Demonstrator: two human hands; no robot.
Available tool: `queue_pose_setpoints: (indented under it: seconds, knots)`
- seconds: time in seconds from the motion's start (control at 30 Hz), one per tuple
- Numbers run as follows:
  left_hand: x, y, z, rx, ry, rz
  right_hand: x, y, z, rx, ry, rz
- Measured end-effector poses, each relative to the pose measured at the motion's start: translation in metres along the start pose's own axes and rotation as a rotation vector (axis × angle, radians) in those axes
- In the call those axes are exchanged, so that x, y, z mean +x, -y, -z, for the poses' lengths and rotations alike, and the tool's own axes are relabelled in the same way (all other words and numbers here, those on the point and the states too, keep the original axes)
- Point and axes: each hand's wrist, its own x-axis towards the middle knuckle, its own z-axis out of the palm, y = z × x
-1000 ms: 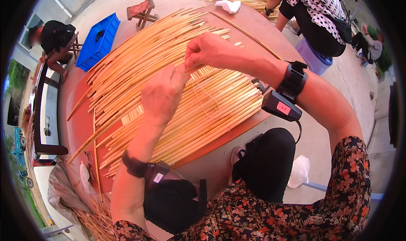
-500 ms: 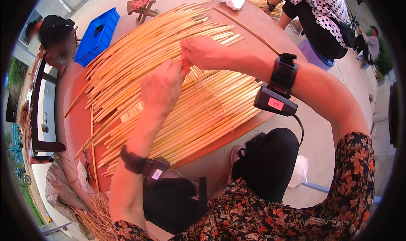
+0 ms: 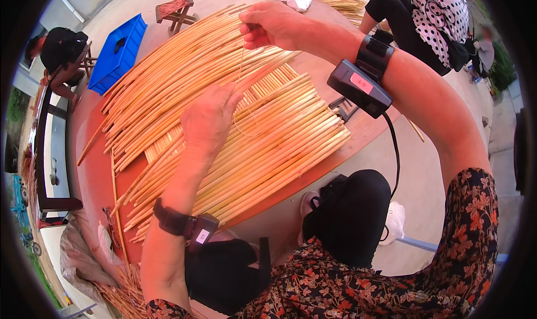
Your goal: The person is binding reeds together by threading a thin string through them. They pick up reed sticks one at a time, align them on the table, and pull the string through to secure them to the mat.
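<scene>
Hands, two: right hand (image 3: 271, 25) raised, fingertips pinching one pale thread (image 3: 241, 66); left hand (image 3: 207, 117) curled, nearer, its hold indeterminable. One worktop (image 3: 92, 179) carries stalks (image 3: 279, 134), too many to count, long axes running near left to far right. Two wrist devices (image 3: 373, 102): one pink label (image 3: 361, 83), one white label (image 3: 202, 236), writing too small to read.

The stalks (image 3: 279, 145) look woody and smooth, with a glossy sheen; the thread (image 3: 241, 67) is thin, pale fibre. The desk (image 3: 89, 123) has a smooth red face with a faint shine. The crate (image 3: 102, 83) is smooth blue plastic, and the stool (image 3: 174, 5) pairs wooden legs with a corded seat. The sack (image 3: 84, 252) looks rough and creased, the sleeve (image 3: 470, 218) soft printed cloth, the trousers (image 3: 358, 218) matt black cloth.
</scene>
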Motion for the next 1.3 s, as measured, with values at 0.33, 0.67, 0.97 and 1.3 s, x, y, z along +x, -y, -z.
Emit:
queue_pose_setpoints:
  seconds: [0.33,0.67,0.97,1.3]
  knots:
    - [-0.013,0.004,-0.010,0.076,0.122,-0.037,0.051,0.032,0.023,0.424,-0.199,0.256]
    - [-0.015,0.008,-0.013,0.076,0.178,0.062,0.062,0.023,0.044,0.451,-0.162,0.339]
    - [-0.019,0.013,-0.018,0.089,0.181,0.030,0.079,0.045,0.053,0.431,-0.258,0.523]
    - [-0.021,0.021,-0.017,0.113,0.224,-0.078,0.078,0.045,0.056,0.323,-0.323,0.550]
